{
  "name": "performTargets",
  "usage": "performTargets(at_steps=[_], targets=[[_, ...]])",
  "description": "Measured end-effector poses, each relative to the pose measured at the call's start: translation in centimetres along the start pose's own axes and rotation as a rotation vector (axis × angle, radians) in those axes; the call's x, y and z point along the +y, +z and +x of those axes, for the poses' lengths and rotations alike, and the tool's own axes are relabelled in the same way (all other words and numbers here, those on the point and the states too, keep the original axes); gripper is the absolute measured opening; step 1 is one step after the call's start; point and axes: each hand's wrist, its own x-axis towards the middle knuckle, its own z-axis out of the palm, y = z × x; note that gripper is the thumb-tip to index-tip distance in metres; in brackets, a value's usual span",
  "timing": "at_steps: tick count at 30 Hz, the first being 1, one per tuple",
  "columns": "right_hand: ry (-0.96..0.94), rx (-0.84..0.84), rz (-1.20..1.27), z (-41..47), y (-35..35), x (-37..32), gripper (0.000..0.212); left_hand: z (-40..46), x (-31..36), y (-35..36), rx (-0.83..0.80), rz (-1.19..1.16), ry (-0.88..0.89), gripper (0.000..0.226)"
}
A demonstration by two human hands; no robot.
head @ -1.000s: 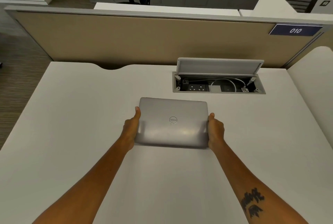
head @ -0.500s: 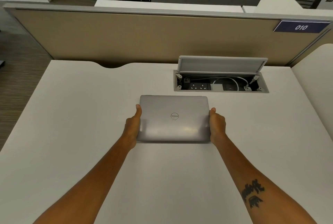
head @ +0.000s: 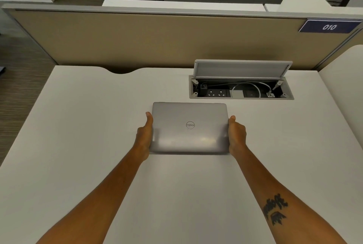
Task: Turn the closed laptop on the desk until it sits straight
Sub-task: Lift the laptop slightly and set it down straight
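A closed silver laptop (head: 189,125) with a round logo on its lid lies flat on the white desk (head: 78,125), near the middle. Its edges run roughly parallel to the desk's back edge. My left hand (head: 144,135) grips the laptop's left side, thumb on the lid. On the opposite side my right hand (head: 236,135) holds the right edge the same way. The fingers of both hands are hidden under the laptop.
Just behind and right of the laptop an open cable box (head: 241,91) is sunk in the desk, its lid (head: 241,68) standing up, with sockets and white cables inside. A tan partition (head: 157,37) with a "010" label (head: 329,26) closes the back. A white side panel (head: 345,78) stands at right.
The laptop has turned slightly, its far edge now level with the desk's back edge, and it sits a little farther from me. Both hands stayed on its sides.
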Motion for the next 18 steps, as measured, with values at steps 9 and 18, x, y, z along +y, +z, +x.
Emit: performTargets(at_steps=[9,18], targets=[[0.005,0.0,-0.001,-0.05,0.06,-0.06,0.048,-0.17,-0.11,-0.03,-0.002,-0.007,0.0,0.095],[0.033,-0.003,0.013,-0.01,0.04,-0.03,0.049,0.18,-0.44,-0.04,0.002,-0.029,0.02,0.091]])
